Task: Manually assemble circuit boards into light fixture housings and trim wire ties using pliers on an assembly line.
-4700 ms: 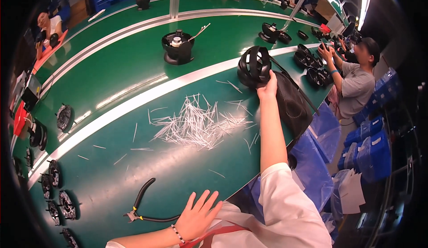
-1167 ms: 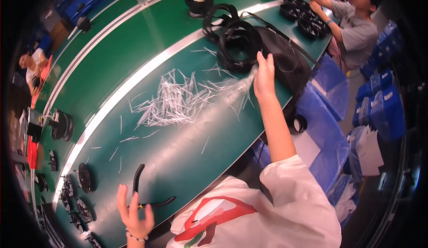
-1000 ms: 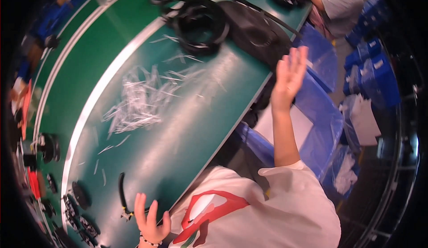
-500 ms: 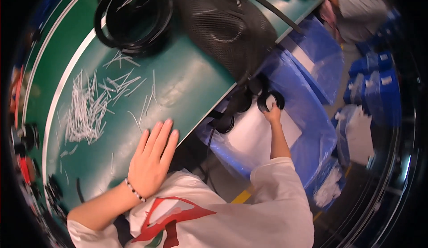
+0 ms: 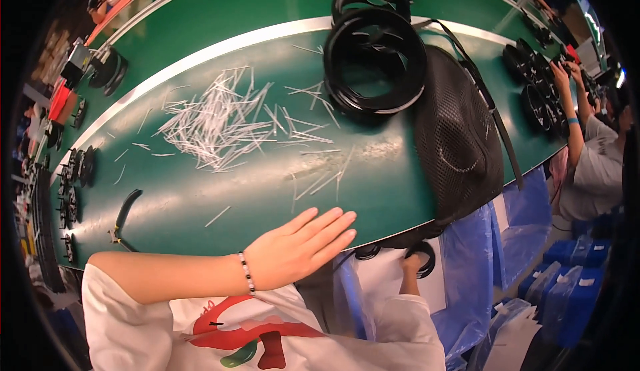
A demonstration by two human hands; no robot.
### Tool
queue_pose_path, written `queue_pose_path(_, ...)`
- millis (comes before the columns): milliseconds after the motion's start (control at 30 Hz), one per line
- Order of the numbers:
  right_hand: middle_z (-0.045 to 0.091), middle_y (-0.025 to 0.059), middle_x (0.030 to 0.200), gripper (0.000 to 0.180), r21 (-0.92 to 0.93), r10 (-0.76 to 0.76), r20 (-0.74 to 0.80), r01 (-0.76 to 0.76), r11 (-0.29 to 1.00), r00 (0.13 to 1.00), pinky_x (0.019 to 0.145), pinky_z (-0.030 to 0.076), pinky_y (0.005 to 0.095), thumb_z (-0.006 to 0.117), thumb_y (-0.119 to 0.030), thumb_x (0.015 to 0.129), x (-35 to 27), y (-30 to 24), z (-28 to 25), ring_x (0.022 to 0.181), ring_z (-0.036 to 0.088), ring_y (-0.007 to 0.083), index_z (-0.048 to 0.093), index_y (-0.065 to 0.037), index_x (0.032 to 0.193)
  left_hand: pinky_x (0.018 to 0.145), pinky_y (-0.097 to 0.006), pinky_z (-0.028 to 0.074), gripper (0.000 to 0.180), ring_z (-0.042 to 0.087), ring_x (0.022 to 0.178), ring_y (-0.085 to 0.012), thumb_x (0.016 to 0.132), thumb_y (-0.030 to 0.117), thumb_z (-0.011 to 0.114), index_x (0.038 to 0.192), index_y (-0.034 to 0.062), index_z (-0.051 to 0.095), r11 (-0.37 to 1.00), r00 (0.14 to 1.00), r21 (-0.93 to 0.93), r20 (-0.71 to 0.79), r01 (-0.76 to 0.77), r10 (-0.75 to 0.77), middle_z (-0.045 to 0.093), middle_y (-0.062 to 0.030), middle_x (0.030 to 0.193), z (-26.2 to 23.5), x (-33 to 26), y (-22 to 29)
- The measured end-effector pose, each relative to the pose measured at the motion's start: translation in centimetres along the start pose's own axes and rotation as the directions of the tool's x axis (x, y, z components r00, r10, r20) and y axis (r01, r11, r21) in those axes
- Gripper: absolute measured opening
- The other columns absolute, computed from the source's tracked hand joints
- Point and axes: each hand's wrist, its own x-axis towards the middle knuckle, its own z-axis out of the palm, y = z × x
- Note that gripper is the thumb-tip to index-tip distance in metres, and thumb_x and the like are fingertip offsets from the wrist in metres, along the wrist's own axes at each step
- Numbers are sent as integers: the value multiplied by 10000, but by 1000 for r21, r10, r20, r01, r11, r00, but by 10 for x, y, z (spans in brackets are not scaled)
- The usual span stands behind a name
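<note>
1. The left hand [image 5: 300, 251] lies flat and open, fingers stretched out together, on the near edge of the green table [image 5: 220, 11]. It holds nothing. One beaded bracelet [image 5: 247, 274] sits on its wrist.
2. The right hand [image 5: 415, 264] reaches down below the table edge, into a box lined with blue plastic [image 5: 480, 271]. Its fingers curl around one black ring part [image 5: 423, 256]; how firmly they grip it cannot be told, as the hand is partly hidden.
3. A second black ring part [image 5: 368, 254] shows just beside it, under the table edge.
4. One black mesh cover [image 5: 457, 138] lies on the table and hangs over its near edge, right above the right hand.
5. Two coils of black cable [image 5: 377, 61] are stacked on the table, touching the mesh cover's left side.
6. One heap of thin white strips [image 5: 220, 121] is scattered in the middle of the table, too many to count, with loose ones near the left hand.
7. One pair of black-handled pliers [image 5: 123, 214] lies left of the left forearm.
8. One other person [image 5: 597, 164] works at the far right.
</note>
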Motion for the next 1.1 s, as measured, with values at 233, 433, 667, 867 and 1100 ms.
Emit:
queue_pose_path(233, 587, 223, 975, 452, 432, 176, -320, -22, 902, 931, 814, 445, 385, 691, -188, 608, -95, -8, -29, 909, 567, 346, 556, 48, 969, 994, -376, 282, 487, 311, 1240, -250, 767, 140, 457, 1229, -2, 393, 999, 990, -42, -137, -22, 16, 312, -145, 1340, 10, 2, -3)
queue_pose_path(433, 520, 17, 689, 192, 762, 305, -513, 589, -268, 802, 583, 447, 295, 577, -50, 760, -254, -82, -196, 600, 493, 112, 526, -32, 944, 1005, -394, 271, 491, 307, 1235, -286, 733, 82, 476, 1194, -66, 394, 959, 976, -260, -210, -116, 61, 304, -192, 1327, 5, -8, -6)
queue_pose_path(667, 545, 13, 747, 193, 499, -386, -473, -121, -858, 792, 761, 439, 252, 582, -72, 744, -276, -186, -272, 691, 514, 106, 555, -5, 923, 973, -424, 321, 567, 332, 1213, -329, 638, 21, 556, 1173, -78, 398, 841, 957, -465, -213, -275, 196, 288, -206, 1329, -4, -79, 2)
queue_pose_path(867, 585, 69, 877, 222, 617, -288, -337, -21, -787, 896, 827, 462, 313, 587, -56, 752, -248, -248, -279, 823, 559, 170, 530, 6, 957, 966, -387, 335, 491, 369, 1192, -303, 672, 43, 521, 1143, -71, 440, 876, 989, -468, -143, -111, 49, 331, -198, 1308, -19, -155, -13)
queue_pose_path(1100, 356, 159, 1260, 636, 580, 440, -569, 719, -384, 695, 912, 367, 356, 578, -79, 787, -255, -293, -249, 1113, 407, 240, 187, 19, 1279, 913, -412, 386, 475, 443, 1108, -353, 667, 27, 584, 1121, -51, 465, 877, 983, -473, -185, -84, -6, 402, -213, 1239, -13, -180, -23)
